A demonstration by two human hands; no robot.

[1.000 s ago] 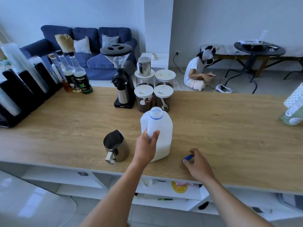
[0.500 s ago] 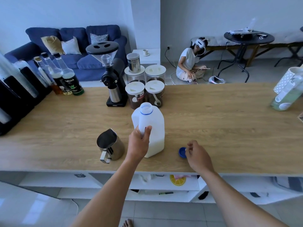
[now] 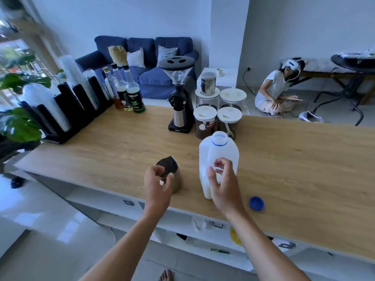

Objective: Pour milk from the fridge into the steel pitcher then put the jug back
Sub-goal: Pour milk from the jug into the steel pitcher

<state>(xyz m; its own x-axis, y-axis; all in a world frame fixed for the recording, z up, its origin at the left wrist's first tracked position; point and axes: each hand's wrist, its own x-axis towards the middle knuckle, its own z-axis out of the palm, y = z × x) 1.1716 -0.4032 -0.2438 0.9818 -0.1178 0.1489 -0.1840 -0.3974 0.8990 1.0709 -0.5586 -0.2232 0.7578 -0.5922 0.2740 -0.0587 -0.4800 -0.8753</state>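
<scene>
Standing upright near the front edge of the wooden table (image 3: 294, 159), the milk jug (image 3: 218, 157) has its cap off, with a blue ring around the open neck and milk filling only its lower part. The right hand (image 3: 224, 188) is at the jug's handle, its fingers (image 3: 220, 164) curled through and around the handle, grasping it. Just left of the jug, apart from it, stands the steel pitcher (image 3: 172, 175), spout pointing away from the wearer, its dark interior showing. The left hand (image 3: 157, 185) is at the pitcher's near side over the handle; its fingers (image 3: 158, 171) are curled at the rim, but whether they actually grip the pitcher cannot be told. The blue cap (image 3: 257, 203) lies flat on the table to the right of the jug, near the front edge and clear of both hands.

Farther back on the table sit a black coffee grinder (image 3: 179, 98) with a funnel hopper, and beside it four white-lidded jars (image 3: 218, 116) holding dark contents, one with a steel tin on top. Syrup bottles (image 3: 127, 94) and a black rack of stacked cups (image 3: 67, 98) line the left end. Beyond the table are a blue sofa (image 3: 146, 63) and a person (image 3: 276, 92) sitting on the floor.
</scene>
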